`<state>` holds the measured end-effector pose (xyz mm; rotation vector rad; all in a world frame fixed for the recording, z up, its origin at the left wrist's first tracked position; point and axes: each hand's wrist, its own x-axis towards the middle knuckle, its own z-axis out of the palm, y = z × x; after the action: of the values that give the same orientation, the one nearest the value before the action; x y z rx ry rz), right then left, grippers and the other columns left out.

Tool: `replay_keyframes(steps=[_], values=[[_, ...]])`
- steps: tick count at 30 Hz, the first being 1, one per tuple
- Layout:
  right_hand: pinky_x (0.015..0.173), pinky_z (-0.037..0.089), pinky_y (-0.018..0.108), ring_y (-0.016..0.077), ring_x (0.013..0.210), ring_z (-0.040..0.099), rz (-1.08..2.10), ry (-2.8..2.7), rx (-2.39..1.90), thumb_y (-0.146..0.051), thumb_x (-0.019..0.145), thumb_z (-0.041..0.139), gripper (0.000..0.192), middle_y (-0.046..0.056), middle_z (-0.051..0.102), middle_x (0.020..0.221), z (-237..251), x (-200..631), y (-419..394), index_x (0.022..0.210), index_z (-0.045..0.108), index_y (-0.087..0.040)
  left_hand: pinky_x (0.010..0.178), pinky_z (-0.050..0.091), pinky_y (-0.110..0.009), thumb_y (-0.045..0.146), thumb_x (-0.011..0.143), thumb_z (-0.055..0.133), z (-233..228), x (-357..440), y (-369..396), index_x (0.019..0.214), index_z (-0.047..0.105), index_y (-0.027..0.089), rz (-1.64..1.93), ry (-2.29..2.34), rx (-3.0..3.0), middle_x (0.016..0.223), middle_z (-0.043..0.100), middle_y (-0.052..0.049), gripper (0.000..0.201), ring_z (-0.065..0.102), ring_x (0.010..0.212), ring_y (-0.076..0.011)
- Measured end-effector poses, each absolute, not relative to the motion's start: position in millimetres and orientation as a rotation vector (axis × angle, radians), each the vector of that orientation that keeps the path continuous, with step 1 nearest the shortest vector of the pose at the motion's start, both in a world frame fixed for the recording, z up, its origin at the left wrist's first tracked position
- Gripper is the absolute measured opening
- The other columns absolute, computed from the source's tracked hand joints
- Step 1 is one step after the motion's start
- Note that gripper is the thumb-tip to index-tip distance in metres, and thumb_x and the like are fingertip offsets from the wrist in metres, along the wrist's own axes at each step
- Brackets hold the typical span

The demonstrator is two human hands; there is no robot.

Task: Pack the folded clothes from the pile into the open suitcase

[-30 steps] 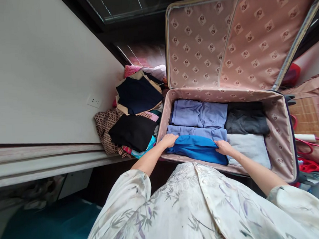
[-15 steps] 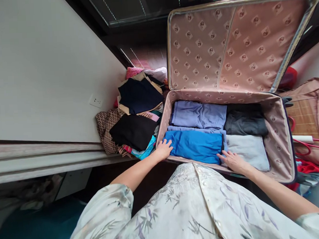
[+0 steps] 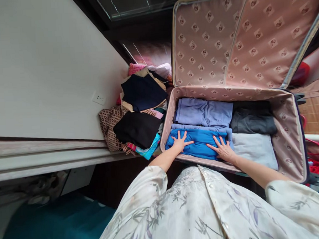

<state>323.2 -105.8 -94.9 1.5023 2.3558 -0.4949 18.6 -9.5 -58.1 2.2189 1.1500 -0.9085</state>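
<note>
A folded blue garment (image 3: 198, 143) lies in the front left part of the open suitcase (image 3: 291, 141). My left hand (image 3: 180, 142) rests on its left half with fingers spread. On its right half my right hand (image 3: 223, 149) lies flat, fingers also apart. Under and behind the blue garment shows a periwinkle folded garment, with another periwinkle garment (image 3: 204, 111) at the back left. A dark grey folded garment (image 3: 253, 118) sits at the back right, and a light grey one (image 3: 254, 149) in front of it.
Left of the suitcase is a heap of clothes, with a black garment (image 3: 138, 129) and a navy one (image 3: 143, 91) on top. The suitcase lid (image 3: 241, 40) stands raised against the window. A white wall (image 3: 44, 68) with a socket (image 3: 99, 98) bounds the left side.
Both hands have moved from the ends of the blue garment onto its top, closer together, with fingers spread wider. The blue garment looks more creased. The view has shifted slightly left.
</note>
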Motion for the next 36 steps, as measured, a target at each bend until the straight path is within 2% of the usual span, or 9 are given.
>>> replay_keyframes(steps=[3,6,10,13,17,22,26,30,36], values=[[0.106,0.033,0.078,0.0514,0.153,0.025,-0.45,2.382,1.525,-0.024,0.072,0.082,0.097,0.014,0.019,0.173,-94,325,-111,0.157,0.041,-0.048,0.099,0.029,-0.091,0.017,0.077,0.086,-56,16,-15,0.157,0.034,0.057,-0.832,1.176,2.245,0.176,0.001,-0.009,0.104,-0.002,0.154,-0.0605],[0.109,0.035,0.074,0.0505,0.152,0.027,-0.44,2.403,1.521,-0.019,0.071,0.08,0.094,0.015,0.025,0.171,-76,321,-111,0.156,0.045,-0.041,0.1,0.036,-0.086,0.023,0.083,0.082,-28,10,-25,0.156,0.045,0.04,-0.708,1.171,2.274,0.175,0.007,-0.016,0.084,0.009,0.154,-0.0584],[0.097,0.052,0.058,0.0442,0.137,0.049,-0.561,2.449,1.503,-0.028,0.084,0.069,0.067,0.019,0.035,0.165,-54,306,-95,0.149,0.056,-0.03,0.11,0.046,-0.063,0.038,0.094,0.07,32,-23,-19,0.147,0.055,0.032,-0.319,1.244,2.327,0.169,0.028,-0.014,0.055,0.032,0.152,-0.0401],[0.098,0.053,0.053,0.0393,0.124,0.058,-0.69,2.494,1.515,-0.033,0.091,0.06,0.058,0.023,0.047,0.156,-47,289,-77,0.147,0.058,-0.022,0.117,0.042,-0.054,0.04,0.097,0.064,70,-82,10,0.146,0.057,0.027,0.03,1.816,2.257,0.164,0.037,-0.014,0.051,0.036,0.15,-0.0338],[0.108,0.049,0.047,0.0347,0.13,0.058,-0.921,2.531,1.51,-0.035,0.095,0.053,0.055,0.023,0.053,0.149,-42,262,-61,0.146,0.058,-0.015,0.116,0.041,-0.057,0.038,0.097,0.061,87,-192,54,0.147,0.055,0.014,0.222,2.603,1.647,0.157,0.046,-0.023,0.055,0.044,0.145,-0.0384],[0.104,0.052,0.041,0.0311,0.123,0.064,-1.088,2.478,1.445,-0.033,0.095,0.053,0.052,0.018,0.063,0.136,-24,233,-52,0.144,0.06,-0.017,0.095,0.059,-0.037,0.04,0.083,0.079,73,-283,80,0.121,0.072,0.013,0.3,2.235,1.201,0.117,0.076,-0.015,0.046,0.072,0.11,-0.0287],[0.101,0.052,0.038,0.0295,0.117,0.066,-1.073,2.448,1.402,-0.029,0.095,0.052,0.05,0.017,0.067,0.129,-7,217,-44,0.142,0.06,-0.016,0.094,0.059,-0.037,0.03,0.07,0.088,69,-292,84,0.115,0.072,0.013,0.361,2.291,1.292,0.113,0.077,-0.013,0.051,0.073,0.105,-0.0284],[0.098,0.052,0.038,0.0288,0.112,0.067,-1.055,2.463,1.428,-0.028,0.095,0.053,0.049,0.017,0.067,0.127,0,211,-37,0.142,0.06,-0.017,0.099,0.056,-0.036,0.019,0.07,0.082,83,-281,75,0.118,0.069,0.013,0.472,2.307,1.465,0.115,0.075,-0.01,0.05,0.071,0.11,-0.027],[0.1,0.054,0.046,0.0314,0.117,0.066,-1.304,2.583,1.529,-0.032,0.095,0.055,0.058,0.018,0.064,0.13,1,207,-28,0.15,0.052,-0.016,0.082,0.054,-0.03,0.024,0.068,0.076,123,-261,32,0.085,0.06,0.019,0.756,2.13,1.699,0.084,0.066,-0.001,0.024,0.064,0.085,-0.02]])
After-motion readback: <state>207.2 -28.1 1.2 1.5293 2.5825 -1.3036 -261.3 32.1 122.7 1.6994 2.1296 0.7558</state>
